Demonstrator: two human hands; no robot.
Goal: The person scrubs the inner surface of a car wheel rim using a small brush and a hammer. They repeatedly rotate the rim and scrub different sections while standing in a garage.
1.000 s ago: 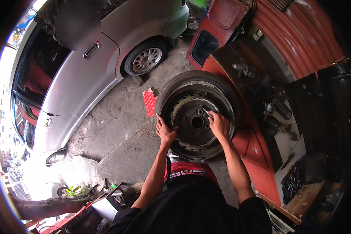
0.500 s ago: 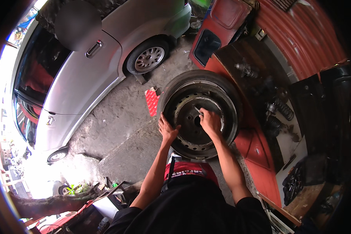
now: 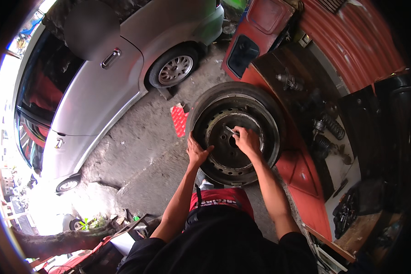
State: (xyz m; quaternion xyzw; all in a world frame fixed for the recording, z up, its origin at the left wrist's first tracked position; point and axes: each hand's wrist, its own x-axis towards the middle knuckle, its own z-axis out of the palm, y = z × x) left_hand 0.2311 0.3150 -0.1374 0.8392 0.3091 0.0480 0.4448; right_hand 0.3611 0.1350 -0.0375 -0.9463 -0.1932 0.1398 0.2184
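We see daylight glare bleaching the floor [image 3: 132,146] at lower left, deep shadow at right, curved black fisheye edges.

The tire [image 3: 270,104] is black, the car [image 3: 93,93] silver — the packet [image 3: 180,121] red, patterned white.

The tyred wheel [image 3: 225,153] is flanked by a car [image 3: 93,91] on the left and a workbench [image 3: 272,65] on the right, where coil springs [image 3: 334,127] are laid; a carton [image 3: 179,121] is situated between car and wheel.
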